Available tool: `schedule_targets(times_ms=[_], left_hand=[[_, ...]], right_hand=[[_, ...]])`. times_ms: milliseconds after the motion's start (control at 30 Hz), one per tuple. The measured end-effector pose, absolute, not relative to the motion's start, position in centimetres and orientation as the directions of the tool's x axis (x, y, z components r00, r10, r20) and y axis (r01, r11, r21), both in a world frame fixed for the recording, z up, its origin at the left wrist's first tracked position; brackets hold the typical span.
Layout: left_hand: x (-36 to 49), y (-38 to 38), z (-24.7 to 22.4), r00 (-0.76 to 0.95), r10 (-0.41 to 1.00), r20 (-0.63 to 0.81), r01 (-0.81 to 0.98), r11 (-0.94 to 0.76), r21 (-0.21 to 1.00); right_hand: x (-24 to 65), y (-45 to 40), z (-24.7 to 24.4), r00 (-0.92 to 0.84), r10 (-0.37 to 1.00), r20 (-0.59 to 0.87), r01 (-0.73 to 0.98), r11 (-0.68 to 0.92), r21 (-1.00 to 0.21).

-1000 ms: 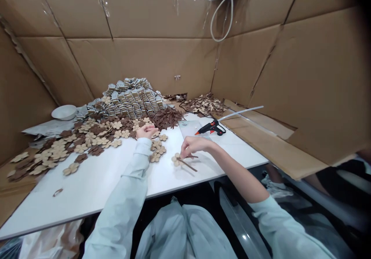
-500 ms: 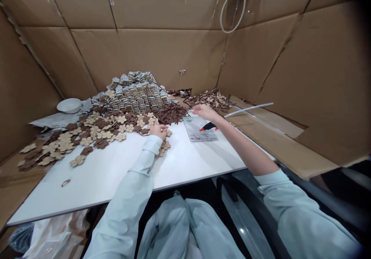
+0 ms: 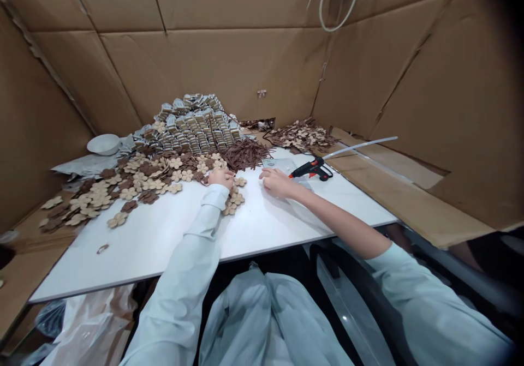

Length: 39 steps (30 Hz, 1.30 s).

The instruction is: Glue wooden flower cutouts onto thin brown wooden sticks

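My left hand (image 3: 221, 178) rests at the front edge of a heap of beige and brown flower-shaped pieces (image 3: 141, 183). Its fingers are curled together; whatever is in them is hidden. A small group of beige flowers (image 3: 234, 201) lies beside its wrist. My right hand (image 3: 277, 183) hovers by the left part of a clear sheet (image 3: 282, 164), its fingers bent inward, and I cannot make out anything between them. Just right of it a black and orange glue gun (image 3: 309, 168) lies with its red tip toward that hand and a long white glue stick (image 3: 360, 146) out of its back.
Behind the flowers rises a stack of silvery packets (image 3: 196, 126). Thin brown strips (image 3: 246, 154) and small brown and beige pieces (image 3: 303, 136) are piled at the back. A white bowl (image 3: 103, 144) stands at left, a small ring (image 3: 102, 249) nearer me. Cardboard walls (image 3: 245, 60) surround the white table (image 3: 164, 246).
My right hand has moved from near the back piles toward me and slightly left, uncovering the glue gun. My left hand stays by the flowers. The view has shifted slightly.
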State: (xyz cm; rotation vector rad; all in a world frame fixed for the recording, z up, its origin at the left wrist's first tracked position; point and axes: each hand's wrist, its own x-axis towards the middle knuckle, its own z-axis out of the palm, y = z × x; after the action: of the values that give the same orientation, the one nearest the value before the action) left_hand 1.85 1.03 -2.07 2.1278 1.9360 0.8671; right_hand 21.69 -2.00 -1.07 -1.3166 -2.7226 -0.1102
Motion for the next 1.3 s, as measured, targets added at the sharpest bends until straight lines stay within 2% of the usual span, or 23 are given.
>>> schedule_targets(times_ms=[100, 167, 200, 267, 333, 400, 467, 533, 567, 600, 667, 700, 733, 833, 900, 1033, 1067, 1167, 1300], left_hand=[[2.0, 0.9, -1.9, 0.013, 0.955, 0.296, 0.873, -0.155, 0.462], [2.1, 0.9, -1.8, 0.013, 0.96, 0.281, 0.876, -0.147, 0.46], [2.1, 1.0, -1.9, 0.017, 0.96, 0.278, 0.877, -0.148, 0.458], [2.2, 1.1, -1.9, 0.033, 0.96, 0.278, 0.877, -0.162, 0.453], [2.1, 1.2, -2.0, 0.04, 0.963, 0.267, 0.876, -0.162, 0.454], [2.0, 1.3, -2.0, 0.023, 0.969, 0.246, 0.875, -0.139, 0.463], [1.5, 1.4, -1.9, -0.015, 0.973, 0.231, 0.874, -0.099, 0.475], [1.0, 1.5, -1.6, -0.078, 0.972, 0.221, 0.876, -0.039, 0.48], [0.6, 1.5, -1.5, -0.113, 0.969, 0.22, 0.88, -0.006, 0.476], [0.3, 1.6, -1.5, -0.148, 0.964, 0.221, 0.884, 0.029, 0.467], [-0.3, 1.7, -1.5, -0.209, 0.953, 0.219, 0.891, 0.093, 0.444], [-0.6, 1.8, -1.6, -0.235, 0.95, 0.206, 0.892, 0.126, 0.435], [-0.8, 2.0, -1.8, -0.259, 0.949, 0.18, 0.889, 0.161, 0.429], [-1.1, 2.5, -2.4, -0.271, 0.961, 0.054, 0.88, 0.225, 0.419], [-1.2, 2.8, -2.7, -0.226, 0.974, -0.007, 0.887, 0.209, 0.411], [-1.0, 3.1, -2.8, -0.178, 0.984, -0.028, 0.915, 0.176, 0.363], [-0.9, 3.1, -2.7, -0.165, 0.986, -0.028, 0.927, 0.165, 0.338], [-0.6, 2.7, -2.4, -0.094, 0.996, -0.004, 0.965, 0.092, 0.247], [-0.3, 2.4, -2.2, -0.021, 0.999, 0.045, 0.976, 0.01, 0.218]], right_hand=[[21.9, -1.9, 1.1, -0.593, 0.791, 0.152, 0.691, 0.597, -0.408], [22.1, -2.4, 2.8, -0.57, 0.803, 0.177, 0.497, 0.508, -0.704], [22.3, -2.8, 3.6, -0.559, 0.81, 0.181, 0.388, 0.448, -0.806], [22.7, -3.6, 5.2, -0.534, 0.828, 0.174, 0.234, 0.342, -0.91], [23.4, -4.4, 6.4, -0.505, 0.852, 0.138, 0.215, 0.279, -0.936], [24.7, -5.0, 7.1, -0.509, 0.861, 0.026, 0.321, 0.218, -0.922], [26.6, -5.6, 7.2, -0.519, 0.828, -0.214, 0.523, 0.109, -0.845], [29.2, -6.1, 6.8, -0.4, 0.767, -0.501, 0.759, -0.029, -0.65], [30.6, -6.4, 6.5, -0.283, 0.748, -0.601, 0.851, -0.093, -0.517], [32.1, -6.7, 6.2, -0.16, 0.754, -0.637, 0.909, -0.14, -0.393], [34.6, -7.1, 5.7, 0.003, 0.806, -0.592, 0.959, -0.169, -0.226], [35.6, -7.2, 5.7, 0.017, 0.835, -0.551, 0.963, -0.163, -0.217], [36.3, -7.2, 5.7, -0.015, 0.861, -0.508, 0.96, -0.13, -0.25], [36.2, -6.7, 6.1, -0.26, 0.913, -0.315, 0.876, 0.085, -0.474], [34.9, -6.0, 6.3, -0.353, 0.919, -0.175, 0.83, 0.221, -0.512], [31.0, -4.8, 5.3, -0.297, 0.952, -0.072, 0.927, 0.27, -0.262], [29.9, -4.5, 4.7, -0.319, 0.945, -0.065, 0.926, 0.297, -0.233], [26.2, -3.6, 2.4, -0.506, 0.86, -0.058, 0.836, 0.473, -0.278], [20.5, -1.4, -0.6, -0.61, 0.769, 0.19, 0.737, 0.639, -0.218]])
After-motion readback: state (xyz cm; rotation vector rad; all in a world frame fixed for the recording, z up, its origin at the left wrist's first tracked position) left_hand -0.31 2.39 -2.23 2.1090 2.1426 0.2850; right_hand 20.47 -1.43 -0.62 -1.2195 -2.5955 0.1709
